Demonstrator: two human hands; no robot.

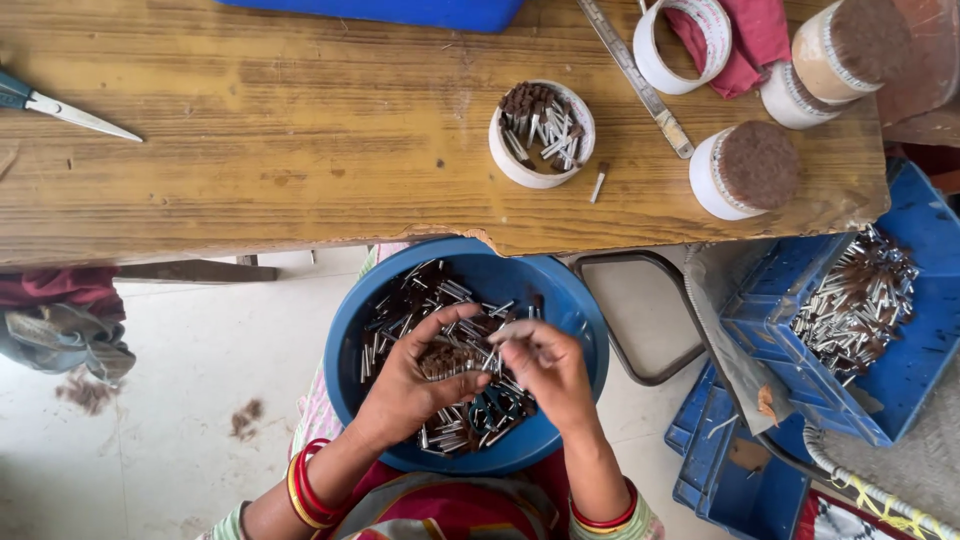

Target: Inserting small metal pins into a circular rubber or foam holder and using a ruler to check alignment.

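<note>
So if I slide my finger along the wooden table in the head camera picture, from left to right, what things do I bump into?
Scissors → small white cup of metal pieces → one loose piece → flat metal ruler → white tape ring → white roll with a brown top.

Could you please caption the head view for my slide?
Both hands sort small metal tubes over a blue bowl.

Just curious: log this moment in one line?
left hand: holds brown-tipped metal tubes | right hand: pinches one tube | over blue bowl of tubes
</note>
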